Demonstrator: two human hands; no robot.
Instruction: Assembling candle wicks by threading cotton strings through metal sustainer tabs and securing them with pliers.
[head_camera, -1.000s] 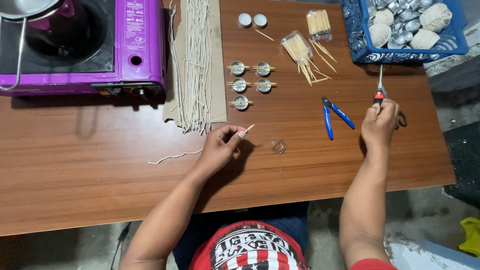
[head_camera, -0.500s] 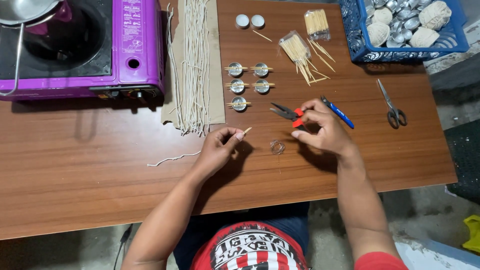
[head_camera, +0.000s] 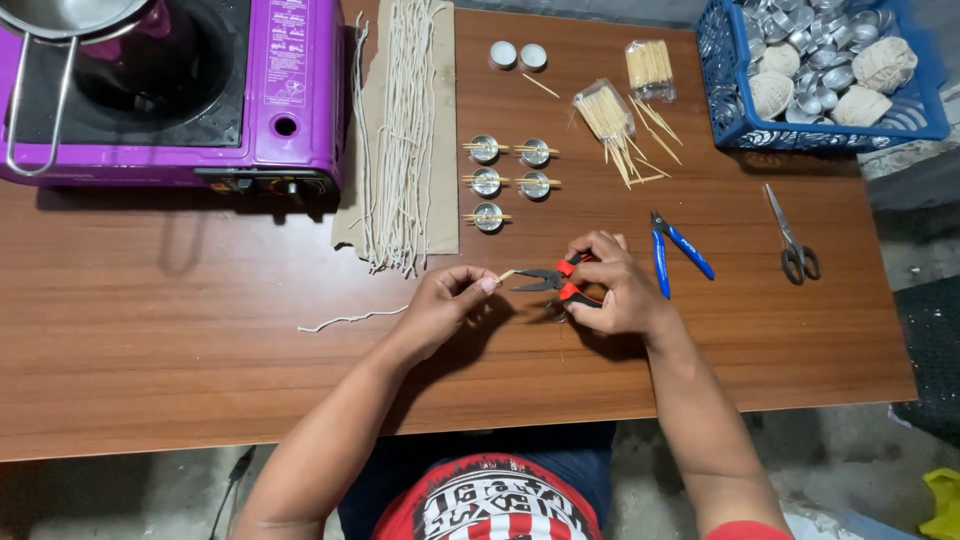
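My left hand (head_camera: 443, 304) pinches a short pale wick piece (head_camera: 505, 275), its tip pointing right. My right hand (head_camera: 612, 291) grips red-handled pliers (head_camera: 545, 281) whose dark jaws point left at the wick tip. A loose white wick strand (head_camera: 350, 319) lies on the wooden table (head_camera: 180, 330) left of my left hand. A small clear cup sits mostly hidden under my right hand.
Several small metal cups with sticks across them (head_camera: 508, 180) sit beyond my hands. A bundle of wicks on cardboard (head_camera: 400, 130), a purple stove (head_camera: 170, 90), toothpick bags (head_camera: 610, 110), blue pliers (head_camera: 678, 248), scissors (head_camera: 790, 240) and a blue basket (head_camera: 830, 70) surround them.
My right hand left the scissors at the right, picked up the red-handled pliers and brought them left to the wick in my left hand.
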